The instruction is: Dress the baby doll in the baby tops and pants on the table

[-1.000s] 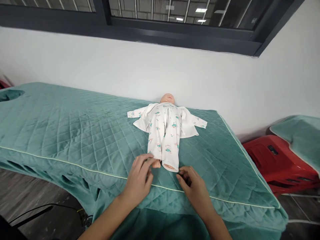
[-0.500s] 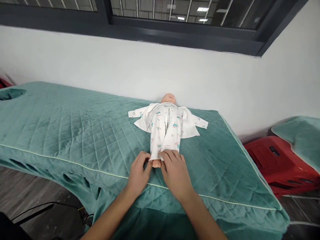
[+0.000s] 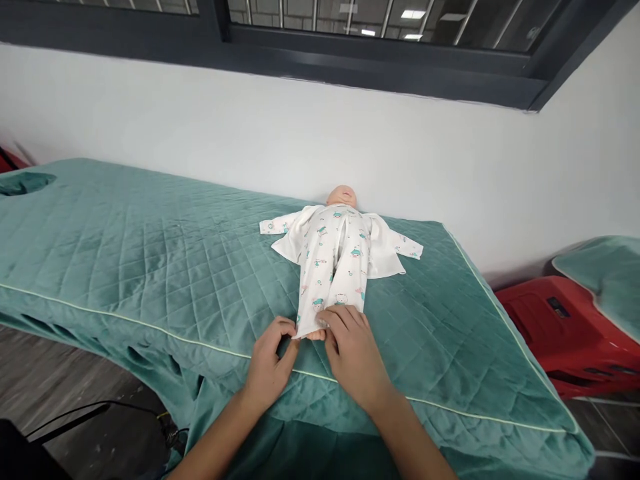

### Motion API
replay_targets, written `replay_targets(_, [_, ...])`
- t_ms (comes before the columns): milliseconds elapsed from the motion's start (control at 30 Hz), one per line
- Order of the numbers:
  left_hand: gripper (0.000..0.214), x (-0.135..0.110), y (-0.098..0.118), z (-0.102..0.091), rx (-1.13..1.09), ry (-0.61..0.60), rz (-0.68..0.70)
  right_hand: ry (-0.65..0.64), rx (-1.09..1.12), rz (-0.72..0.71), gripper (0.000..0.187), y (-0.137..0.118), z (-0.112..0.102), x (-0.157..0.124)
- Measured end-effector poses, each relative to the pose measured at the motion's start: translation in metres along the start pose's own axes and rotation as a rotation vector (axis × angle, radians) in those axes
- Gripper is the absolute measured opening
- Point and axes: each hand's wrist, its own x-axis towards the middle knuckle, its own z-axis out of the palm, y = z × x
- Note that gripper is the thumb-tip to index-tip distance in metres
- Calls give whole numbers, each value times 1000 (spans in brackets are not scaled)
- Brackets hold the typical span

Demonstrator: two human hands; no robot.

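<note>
A baby doll [image 3: 342, 195] lies on its back, head toward the wall, feet toward me. White printed trousers [image 3: 316, 280] cover its legs, and a white jacket [image 3: 385, 247] lies spread open beneath it with the sleeves out to both sides. My left hand [image 3: 273, 357] pinches the outer corner of the trouser cuff at the left leg. On the other side of that cuff, my right hand [image 3: 353, 350] is closed on the trouser fabric. The doll's toes [image 3: 316, 335] show between my hands under the hem; the other foot is hidden behind my right hand.
A green quilted cover [image 3: 200, 267] spreads over the bed, its piped edge close to my wrists. The white wall [image 3: 225, 133] and dark window frame [image 3: 380, 63] rise behind. A red plastic stool [image 3: 560, 327] stands at the right; cables [image 3: 170, 427] lie on the floor at lower left.
My left hand has drawn the trouser cuff down and outward, so the hem sits lower around the foot. My right hand stays at the cuff. The view has shifted slightly.
</note>
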Motion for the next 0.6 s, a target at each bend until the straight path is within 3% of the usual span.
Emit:
replay_targets(300, [11, 1, -2, -4, 31, -89, 15, -33, 18, 67, 23, 1, 9, -1])
replay_targets(433, [35, 15, -8, -19, 53, -180, 63, -39, 90, 44, 28, 0, -2, -5])
replay_targets(500, [44, 31, -16, -24, 136, -187, 96, 9, 180, 14, 29, 8, -13, -5])
replay_targets(600, [47, 68, -31, -23, 368, -156, 171, 216, 228, 72, 26, 38, -27, 5])
